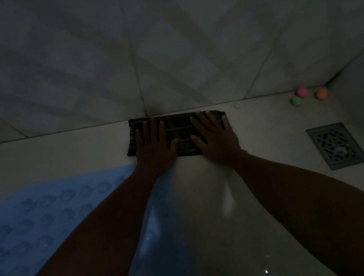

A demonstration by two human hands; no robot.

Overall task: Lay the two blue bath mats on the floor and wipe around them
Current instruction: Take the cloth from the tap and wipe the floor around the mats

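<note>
— Mat (33,225) first: where is it from your seat?

— Blue, studded with round suction cups, flat on the floor (45,157), to the left of and nearer than my left hand (154,142). My left forearm crosses its right part. I can make out only one mat; a curved blue edge at the far left may be a second, I cannot tell.

— And the hands?

— Left hand lies flat, fingers straight and spread, pressing the left end of a dark striped cloth (179,135). Right hand (216,138) does likewise on the cloth's right end. Neither grips; both palms are down, side by side with a gap of cloth between the thumbs.

— Where does the cloth sit?

— On the pale floor, its far edge against the foot of the tiled wall (159,44).

— Anything right of the right hand?

— A small green ball (237,105) just beyond it by the wall, then green (296,101), pink (301,92) and orange (321,93) balls in the corner. Nearer, a square metal drain grate (337,145).
</note>
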